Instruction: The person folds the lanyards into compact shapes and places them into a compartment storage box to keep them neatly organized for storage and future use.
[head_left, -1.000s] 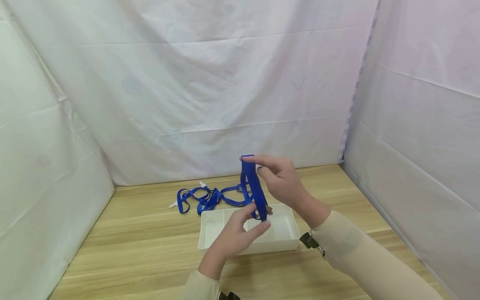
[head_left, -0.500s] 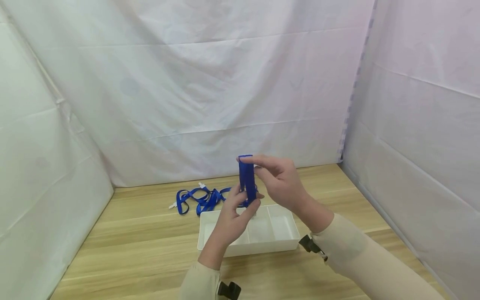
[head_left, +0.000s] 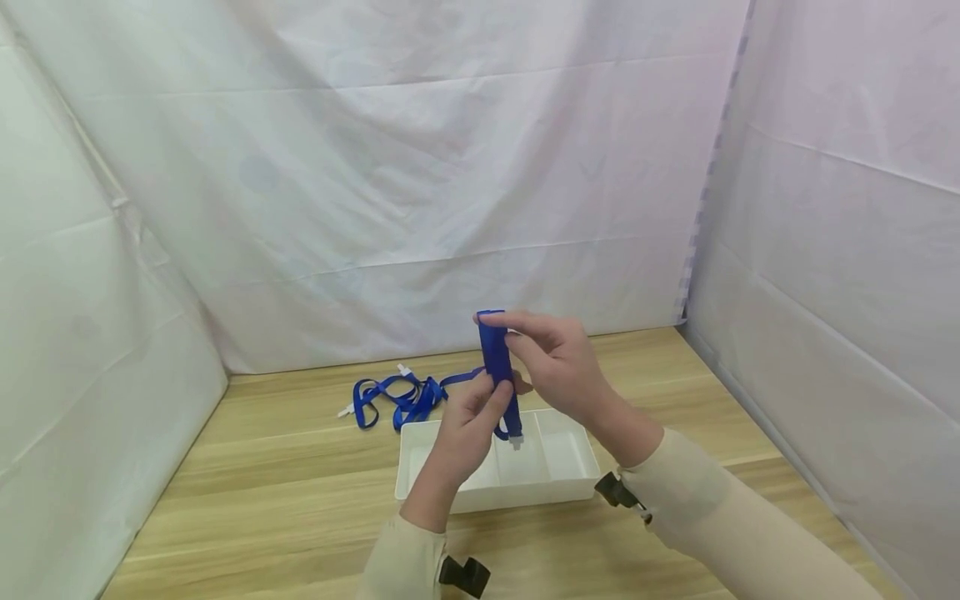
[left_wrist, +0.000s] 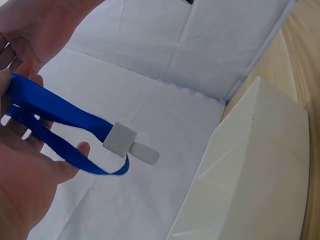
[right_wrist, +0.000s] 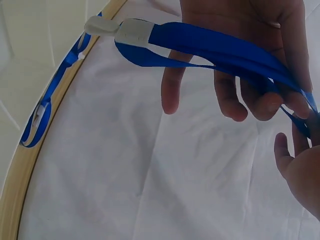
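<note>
A blue lanyard (head_left: 493,348) hangs folded in a narrow bundle above the white tray (head_left: 525,496). Its top fold is held by my right hand (head_left: 564,367), index finger at the fold and thumb just below. Lower down, my left hand (head_left: 467,429) pinches the strands between thumb and fingers. From the bundle's bottom end hangs a white plastic clip (head_left: 516,442), over the tray. In the left wrist view the clip (left_wrist: 120,140) joins a loose loop of strap. The right wrist view shows the left hand's fingers (right_wrist: 229,107) around the strands.
More blue lanyards (head_left: 420,402) with white clips lie tangled on the wooden table (head_left: 262,492), behind and left of the tray. Dividers split the tray into compartments. White cloth (head_left: 420,192) hangs at the back and both sides.
The left hand rose along the lanyard, drawing its strands together, then settled into a pinch around its middle. The clip now shows below that hand. The right hand stayed nearly still.
</note>
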